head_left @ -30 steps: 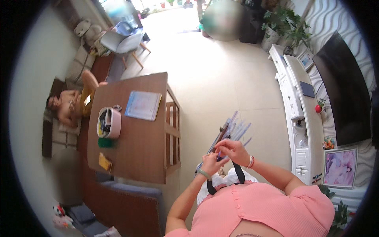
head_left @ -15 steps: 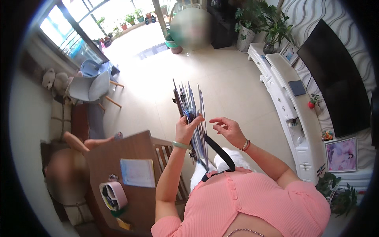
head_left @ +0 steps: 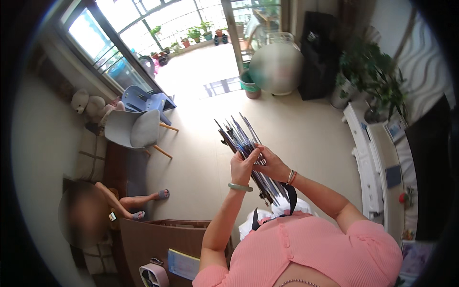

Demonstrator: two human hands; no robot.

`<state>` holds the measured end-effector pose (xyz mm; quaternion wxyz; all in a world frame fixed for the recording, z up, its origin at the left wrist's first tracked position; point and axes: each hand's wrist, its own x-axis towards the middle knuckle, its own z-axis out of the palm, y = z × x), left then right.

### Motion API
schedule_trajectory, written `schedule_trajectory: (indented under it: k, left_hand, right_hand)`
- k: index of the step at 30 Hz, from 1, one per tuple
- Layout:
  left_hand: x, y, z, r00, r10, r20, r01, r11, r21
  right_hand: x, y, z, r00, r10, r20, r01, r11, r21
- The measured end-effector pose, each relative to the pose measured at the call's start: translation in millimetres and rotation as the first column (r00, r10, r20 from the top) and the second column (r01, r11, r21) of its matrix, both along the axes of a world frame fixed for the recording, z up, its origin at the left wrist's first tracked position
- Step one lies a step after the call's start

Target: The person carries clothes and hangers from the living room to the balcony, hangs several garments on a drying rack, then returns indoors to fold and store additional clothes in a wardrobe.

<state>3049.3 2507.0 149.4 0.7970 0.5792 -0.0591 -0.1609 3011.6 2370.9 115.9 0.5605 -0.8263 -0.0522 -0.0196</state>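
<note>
L hand [head_left: 243, 166] was clamped round a bundle of thin rods [head_left: 262, 184], abt mid-length; R hand [head_left: 272, 166] was right beside it, fingers closed on the bundle's R side. Bundle was up in front of the person, over the floor [head_left: 315, 138], slanted, w/ its far end to upper L & near end by some white cloth [head_left: 301, 206]. A black strap [head_left: 292, 198] hung nr that end. Bench [head_left: 143, 234] stood lower L w/ a pink box [head_left: 161, 276] & a book [head_left: 183, 263] on it. Grey chair [head_left: 131, 129] & blue chair [head_left: 148, 100] stood farther off. Another person [head_left: 126, 203] sat at L, legs out.
</note>
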Motion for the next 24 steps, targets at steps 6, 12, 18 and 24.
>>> schedule_trajectory:
  k: [6, 12, 18, 24]
  left_hand:
    - [134, -4, 9, 1.0, 0.01, 0.014, -0.012, 0.996, 0.084]
    - [301, -12, -12, 0.998, 0.058, 0.04, -0.063, 0.989, 0.131]
    - [482, -16, -11, 0.992, 0.121, -0.021, -0.121, 0.992, 0.021]
    - [628, -30, 12, 0.998, 0.054, -0.013, -0.054, 0.998, 0.024]
  right_hand:
    - [150, -3, -4, 0.982, 0.124, -0.141, -0.108, 0.988, 0.114]
    - [322, -15, -14, 0.988, 0.151, -0.032, -0.146, 0.983, 0.114]
    - [501, -24, -28, 0.95, 0.053, 0.307, -0.034, 0.997, -0.066]
    - [641, -34, -7, 0.995, -0.052, 0.079, 0.061, 0.992, -0.109]
